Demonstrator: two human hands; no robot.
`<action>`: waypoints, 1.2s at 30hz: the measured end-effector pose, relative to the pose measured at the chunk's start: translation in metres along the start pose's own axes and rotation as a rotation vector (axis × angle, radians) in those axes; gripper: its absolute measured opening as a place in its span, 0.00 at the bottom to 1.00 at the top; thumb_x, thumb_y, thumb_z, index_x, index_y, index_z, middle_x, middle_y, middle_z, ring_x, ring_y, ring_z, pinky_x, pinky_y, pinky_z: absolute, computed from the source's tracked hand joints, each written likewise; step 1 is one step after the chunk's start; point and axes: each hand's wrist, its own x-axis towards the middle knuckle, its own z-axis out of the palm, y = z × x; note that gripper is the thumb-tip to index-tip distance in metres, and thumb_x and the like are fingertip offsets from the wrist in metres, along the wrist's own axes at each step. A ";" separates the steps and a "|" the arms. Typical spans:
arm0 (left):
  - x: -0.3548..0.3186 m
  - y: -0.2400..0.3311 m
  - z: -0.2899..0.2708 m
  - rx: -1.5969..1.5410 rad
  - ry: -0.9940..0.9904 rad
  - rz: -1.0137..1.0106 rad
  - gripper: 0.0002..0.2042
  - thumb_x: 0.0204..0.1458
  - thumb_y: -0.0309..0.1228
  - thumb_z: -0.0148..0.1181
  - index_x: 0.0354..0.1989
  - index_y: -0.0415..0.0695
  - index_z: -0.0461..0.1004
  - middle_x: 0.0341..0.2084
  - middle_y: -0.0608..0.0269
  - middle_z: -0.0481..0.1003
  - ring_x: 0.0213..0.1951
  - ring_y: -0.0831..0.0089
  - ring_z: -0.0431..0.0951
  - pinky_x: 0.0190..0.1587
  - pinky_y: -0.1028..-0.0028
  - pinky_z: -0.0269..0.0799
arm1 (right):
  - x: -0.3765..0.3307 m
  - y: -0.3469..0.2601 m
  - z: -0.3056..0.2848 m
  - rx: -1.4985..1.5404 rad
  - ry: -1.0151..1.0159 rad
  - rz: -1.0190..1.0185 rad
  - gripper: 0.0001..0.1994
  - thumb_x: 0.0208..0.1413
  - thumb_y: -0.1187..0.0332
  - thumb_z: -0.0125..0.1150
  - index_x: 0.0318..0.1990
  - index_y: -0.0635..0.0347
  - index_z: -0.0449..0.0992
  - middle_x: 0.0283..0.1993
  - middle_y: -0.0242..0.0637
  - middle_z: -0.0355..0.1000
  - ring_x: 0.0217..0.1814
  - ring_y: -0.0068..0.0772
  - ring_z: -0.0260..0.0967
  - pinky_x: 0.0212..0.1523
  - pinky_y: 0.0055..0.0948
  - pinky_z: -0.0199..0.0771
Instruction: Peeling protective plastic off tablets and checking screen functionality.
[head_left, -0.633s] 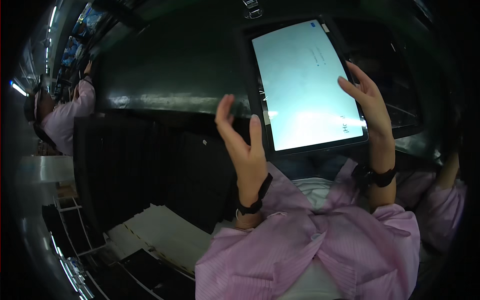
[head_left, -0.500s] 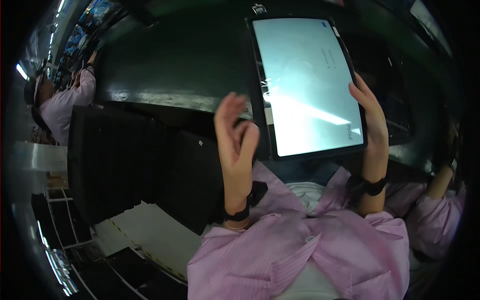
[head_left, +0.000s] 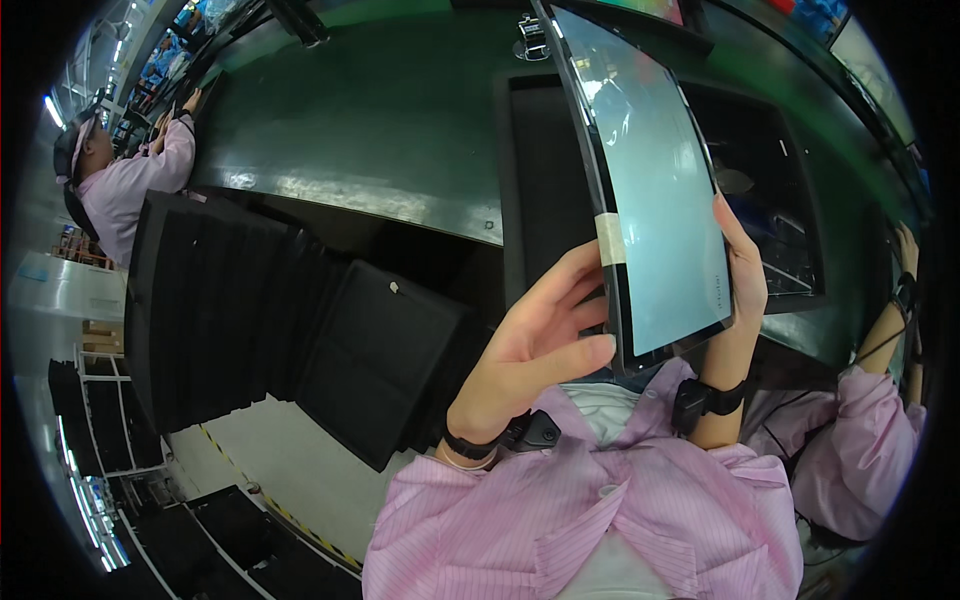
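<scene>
A flat tablet-like screen [head_left: 655, 190] with a lit pale display and black rim is held up in front of me, tilted so its left edge shows. A whitish tape piece [head_left: 610, 240] sits on that edge. My left hand [head_left: 545, 330] grips the lower left edge, thumb at the near corner and fingers behind. My right hand [head_left: 742, 262] is wrapped round the right edge, its thumb by the display. Both wrists carry black bands. Under the screen, on the bench, lies a black tray [head_left: 540, 150] with raised edges; another dark panel [head_left: 765, 190] lies in its right part.
The green bench [head_left: 370, 120] runs across the far side. Left of me stands a stack of black trays [head_left: 220, 310], one tray [head_left: 375, 350] leaning nearest. A small metal piece [head_left: 531, 38] is at the back. Co-workers in pink sit at left [head_left: 135, 190] and right [head_left: 860, 440].
My left hand came in from the left and took hold of the screen's left edge. The screen turned and tilted, showing its side. The view shifted, and more of the tray shows beneath.
</scene>
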 end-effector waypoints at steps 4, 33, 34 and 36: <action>0.000 -0.002 -0.003 -0.028 0.018 -0.014 0.34 0.47 0.21 0.53 0.62 0.32 0.44 0.57 0.52 0.55 0.56 0.66 0.61 0.57 0.69 0.56 | -0.001 0.001 0.003 -0.044 0.008 -0.045 0.17 0.62 0.67 0.39 0.57 0.60 0.61 0.52 0.41 0.68 0.50 0.34 0.69 0.50 0.31 0.71; -0.014 -0.030 -0.065 -0.330 -0.173 0.059 0.37 0.44 0.19 0.53 0.63 0.30 0.41 0.61 0.45 0.51 0.64 0.60 0.51 0.64 0.63 0.44 | -0.003 0.002 -0.001 -0.476 0.199 -0.235 0.23 0.59 0.71 0.47 0.60 0.71 0.57 0.58 0.35 0.62 0.58 0.19 0.58 0.59 0.17 0.52; -0.014 -0.030 -0.065 -0.331 -0.174 0.057 0.37 0.44 0.19 0.53 0.63 0.30 0.41 0.61 0.45 0.51 0.64 0.60 0.51 0.64 0.63 0.44 | -0.004 0.002 -0.001 -0.475 0.202 -0.237 0.23 0.59 0.71 0.47 0.60 0.71 0.57 0.58 0.35 0.62 0.58 0.19 0.58 0.59 0.17 0.52; -0.014 -0.031 -0.064 -0.310 -0.162 0.065 0.37 0.44 0.20 0.53 0.63 0.30 0.41 0.61 0.45 0.51 0.64 0.60 0.51 0.64 0.63 0.43 | -0.005 0.002 -0.001 -0.491 0.219 -0.229 0.23 0.59 0.71 0.48 0.60 0.71 0.56 0.58 0.35 0.62 0.57 0.18 0.59 0.59 0.17 0.51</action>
